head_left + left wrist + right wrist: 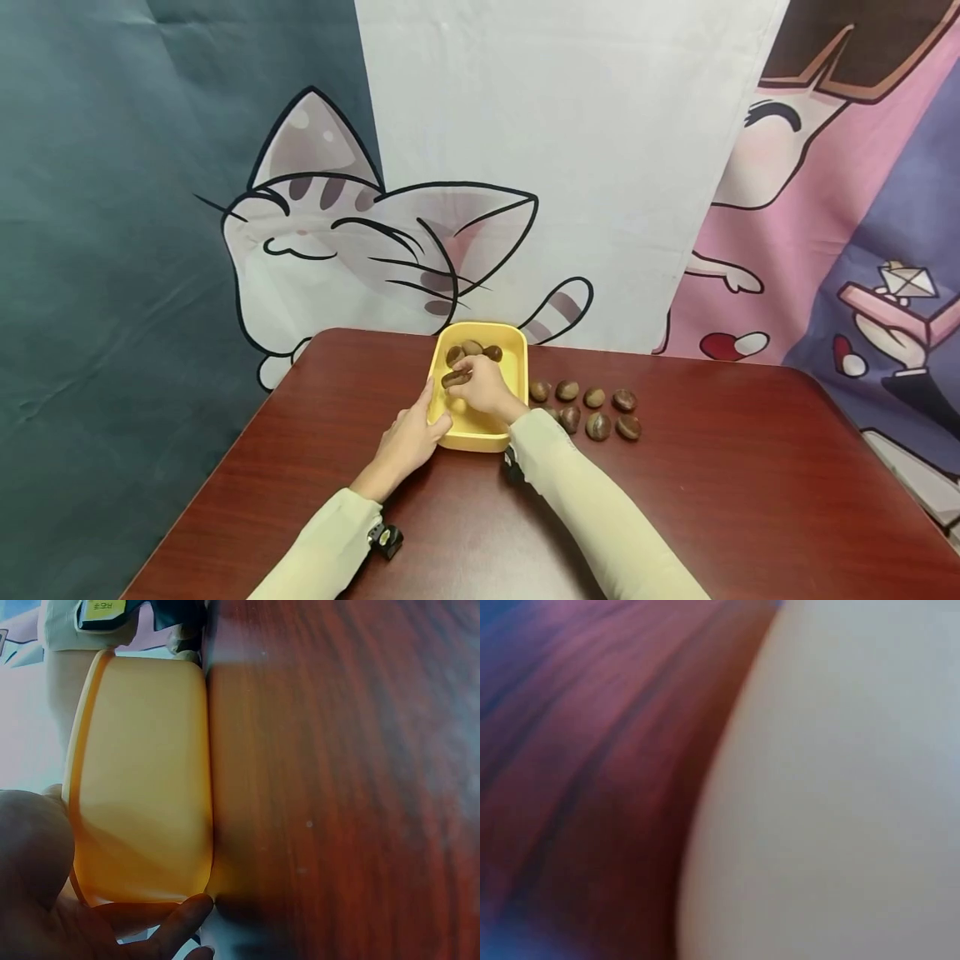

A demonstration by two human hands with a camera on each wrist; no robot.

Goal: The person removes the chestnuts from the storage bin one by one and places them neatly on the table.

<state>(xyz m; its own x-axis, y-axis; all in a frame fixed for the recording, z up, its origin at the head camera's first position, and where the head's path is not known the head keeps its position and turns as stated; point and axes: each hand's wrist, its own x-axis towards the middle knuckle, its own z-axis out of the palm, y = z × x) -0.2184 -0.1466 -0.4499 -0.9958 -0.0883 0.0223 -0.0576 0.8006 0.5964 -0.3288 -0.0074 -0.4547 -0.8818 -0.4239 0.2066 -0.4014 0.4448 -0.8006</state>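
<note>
A yellow plastic tray [516, 367] stands upright on the table, with several brown chestnuts [472, 347] gathered at its far end. My left hand [405, 437] holds the tray's near left side, thumb at the rim and fingers along the outside. In the left wrist view the tray's outer wall [142, 780] lies beside that hand's fingers. Reaching in over the tray, my right hand [483, 387] pinches a chestnut [454, 379] between thumb and fingers. The right wrist view is blurred, filled by a pale surface and some table, and the hand is out of it.
To the right of the tray, more chestnuts [597, 427] lie on the table in two rough rows, partly hidden by the right forearm. The dark red wooden table [750, 475] ends at a cartoon-printed cloth [585, 167] behind it.
</note>
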